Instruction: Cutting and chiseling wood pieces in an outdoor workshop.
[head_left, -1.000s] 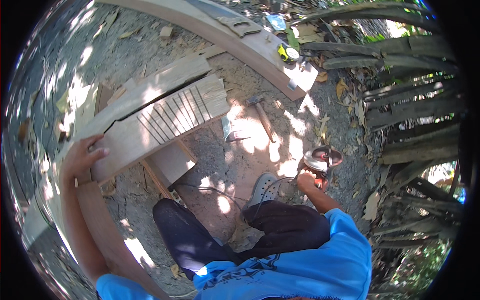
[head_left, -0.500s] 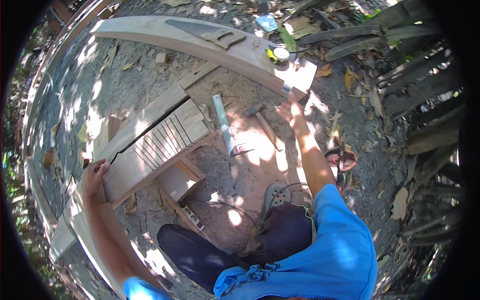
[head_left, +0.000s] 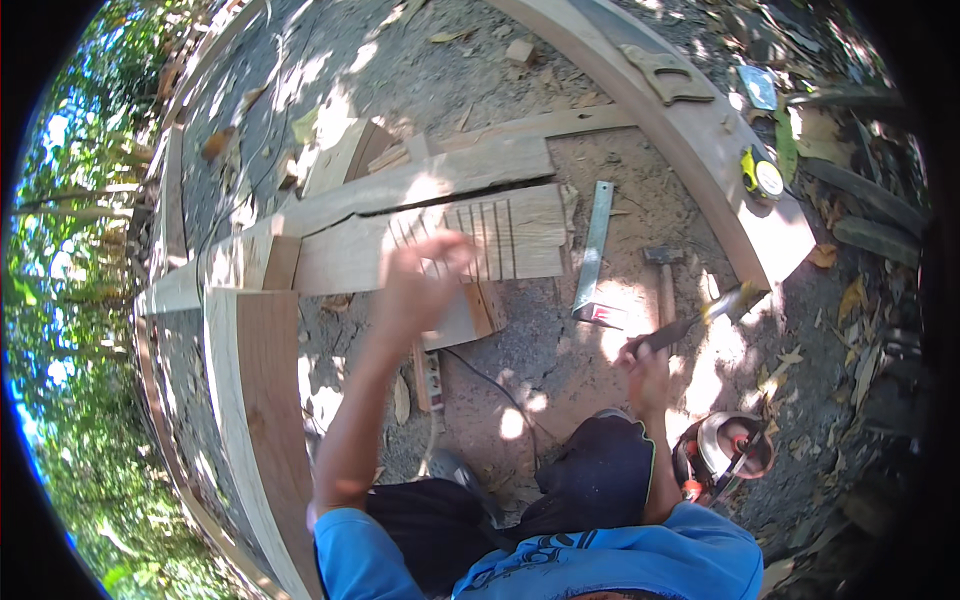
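Note:
My right hand [head_left: 648, 370] is closed round one end of a long narrow chisel [head_left: 668, 337], blurred by motion, which points up and right toward the end of the curved beam. Its far part catches the sun. My left hand [head_left: 425, 270] hovers over the plank with several parallel saw cuts [head_left: 535, 235]; the fingers look curled but are smeared, and I make out nothing in them. Between plank and chisel lie a metal try square [head_left: 596, 240] and a hammer [head_left: 665, 270] on the ground.
A thick curved beam [head_left: 735, 225] at the upper right bears a handsaw [head_left: 675, 80] and a yellow tape measure [head_left: 765, 178]. A power tool with a round guard [head_left: 725, 450] sits by my right arm. Another heavy beam [head_left: 255, 400] stands left; a power strip [head_left: 433, 380] and cable lie near my feet.
My right hand has drawn back from the curved beam's end with the chisel in it. My left hand has left the plank's left end and come up over the saw cuts. The view has turned.

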